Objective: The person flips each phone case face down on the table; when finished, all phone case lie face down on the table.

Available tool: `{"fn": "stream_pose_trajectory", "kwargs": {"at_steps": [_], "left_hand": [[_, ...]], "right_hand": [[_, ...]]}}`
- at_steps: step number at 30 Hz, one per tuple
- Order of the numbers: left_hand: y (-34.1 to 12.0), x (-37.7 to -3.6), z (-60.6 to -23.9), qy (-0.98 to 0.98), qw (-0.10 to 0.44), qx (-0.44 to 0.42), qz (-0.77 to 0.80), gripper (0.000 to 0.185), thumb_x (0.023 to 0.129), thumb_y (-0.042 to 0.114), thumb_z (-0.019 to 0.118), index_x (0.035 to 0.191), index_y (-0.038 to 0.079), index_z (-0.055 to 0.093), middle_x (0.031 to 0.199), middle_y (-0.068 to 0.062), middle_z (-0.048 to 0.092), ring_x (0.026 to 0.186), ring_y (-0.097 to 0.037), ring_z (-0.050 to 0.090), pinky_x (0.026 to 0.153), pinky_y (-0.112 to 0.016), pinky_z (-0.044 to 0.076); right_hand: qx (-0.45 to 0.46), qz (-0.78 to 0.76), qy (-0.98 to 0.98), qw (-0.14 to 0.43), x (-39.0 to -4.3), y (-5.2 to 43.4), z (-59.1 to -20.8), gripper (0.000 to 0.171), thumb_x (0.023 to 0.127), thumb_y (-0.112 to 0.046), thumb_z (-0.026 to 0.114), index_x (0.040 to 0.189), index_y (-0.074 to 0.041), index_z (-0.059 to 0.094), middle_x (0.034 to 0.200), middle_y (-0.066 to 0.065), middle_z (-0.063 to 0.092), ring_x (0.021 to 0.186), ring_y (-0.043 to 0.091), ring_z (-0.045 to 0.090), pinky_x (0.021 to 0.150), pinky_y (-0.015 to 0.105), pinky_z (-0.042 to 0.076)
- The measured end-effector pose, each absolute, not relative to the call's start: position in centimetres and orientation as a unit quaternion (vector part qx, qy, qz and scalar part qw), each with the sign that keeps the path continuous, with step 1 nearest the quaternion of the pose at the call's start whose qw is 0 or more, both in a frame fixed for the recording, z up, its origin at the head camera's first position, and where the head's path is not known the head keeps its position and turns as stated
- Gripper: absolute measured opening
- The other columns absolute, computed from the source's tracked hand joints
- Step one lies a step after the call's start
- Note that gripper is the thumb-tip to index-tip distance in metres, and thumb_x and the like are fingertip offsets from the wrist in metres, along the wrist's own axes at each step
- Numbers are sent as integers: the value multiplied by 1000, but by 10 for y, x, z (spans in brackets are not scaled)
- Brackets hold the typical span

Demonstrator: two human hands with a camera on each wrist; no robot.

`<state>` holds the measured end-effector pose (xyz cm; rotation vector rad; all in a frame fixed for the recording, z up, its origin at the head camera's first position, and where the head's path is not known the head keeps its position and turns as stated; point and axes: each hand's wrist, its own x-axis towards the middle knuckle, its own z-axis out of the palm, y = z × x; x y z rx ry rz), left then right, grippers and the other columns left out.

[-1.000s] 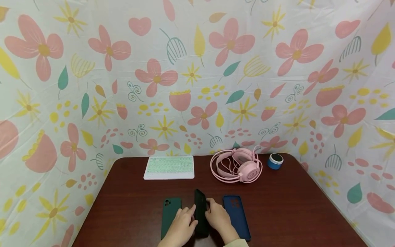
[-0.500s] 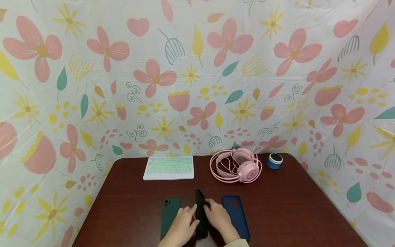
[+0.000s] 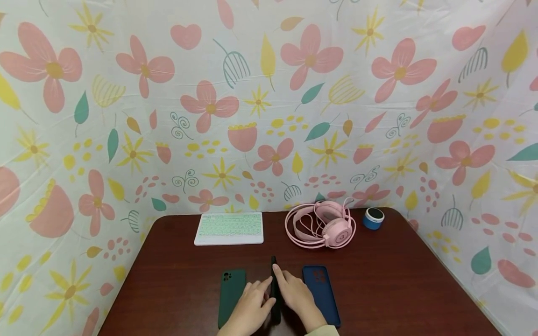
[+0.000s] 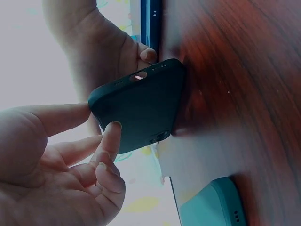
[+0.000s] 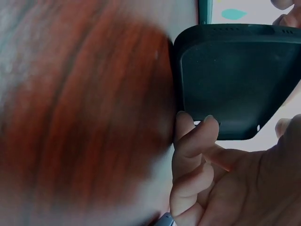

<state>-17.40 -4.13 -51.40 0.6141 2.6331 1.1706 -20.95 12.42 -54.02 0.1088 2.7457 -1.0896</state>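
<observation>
A black phone case (image 3: 275, 315) stands on its long side on the table, nearly edge-on in the head view. My left hand (image 3: 249, 305) holds it from the left; in the left wrist view the thumb meets a corner and a fingertip touches the case's outer back (image 4: 141, 103). From the other side my right hand (image 3: 297, 294) holds it, index finger along the upper edge. The right wrist view shows the case's hollow inside (image 5: 221, 75), with curled fingers at its far lower end. A green phone case (image 3: 229, 296) lies left, a blue phone case (image 3: 327, 298) right.
At the back of the brown table (image 3: 176, 280) lie a white keyboard (image 3: 230, 228) with green keys and pink headphones (image 3: 338, 233). A small blue speaker (image 3: 373, 219) stands at the back right corner. A floral cloth (image 3: 269, 116) hangs behind.
The black phone case has turned from leaning, with its broad face showing, to nearly upright and edge-on. My right index finger has moved forward onto its upper edge.
</observation>
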Motion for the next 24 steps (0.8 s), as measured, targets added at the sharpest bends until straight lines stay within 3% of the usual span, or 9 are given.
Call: {"fn": "stream_pose_trajectory", "kwargs": {"at_steps": [17,24], "left_hand": [[-40,-175,-516,884,104,203,407,50,94,29,63,139,10,52,79,9,46,73,-13,37,59,-29,36],[-44,-175,-519,886,87,206,407,50,95,31,62,137,6,53,78,10,45,74,-13,37,59,-27,36]], "right_hand": [[37,-365,926,87,-211,125,-544,90,90,-76,21,129,-4,60,121,21,61,106,44,57,82,64,41],[38,-367,925,92,-210,125,-544,90,92,-74,22,128,-1,60,120,22,61,107,44,57,84,63,41]]}}
